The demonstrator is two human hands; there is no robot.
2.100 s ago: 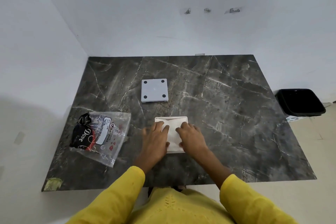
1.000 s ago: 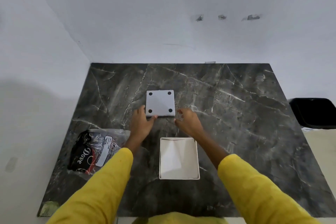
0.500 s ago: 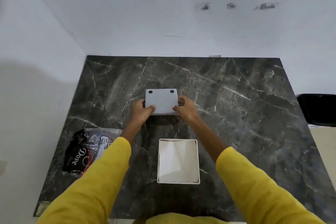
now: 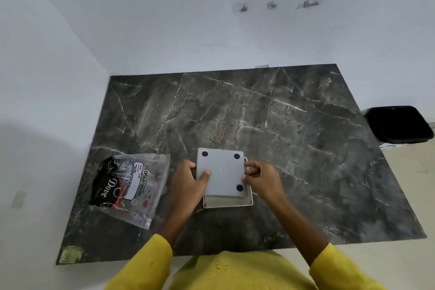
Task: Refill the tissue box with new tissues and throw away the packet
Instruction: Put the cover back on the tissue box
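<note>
A grey square base panel (image 4: 221,173) with black round feet lies over the white tissue box (image 4: 227,205), covering most of its opening; only the box's near rim and right edge show. My left hand (image 4: 188,181) grips the panel's left edge with the thumb on top. On the opposite edge my right hand (image 4: 261,178) pinches the panel. The clear plastic tissue packet (image 4: 131,186) with a black "Dove" print lies flat on the dark marble table (image 4: 294,148), to the left of the box. The tissues inside the box are hidden.
A black bin (image 4: 400,125) stands on the floor past the table's right edge. White walls close off the far and left sides of the table. A yellowish sticker (image 4: 70,254) sits at the table's near left corner.
Both hands left the open box, reached to the grey panel farther back, lifted it by its sides and brought it back over the box.
</note>
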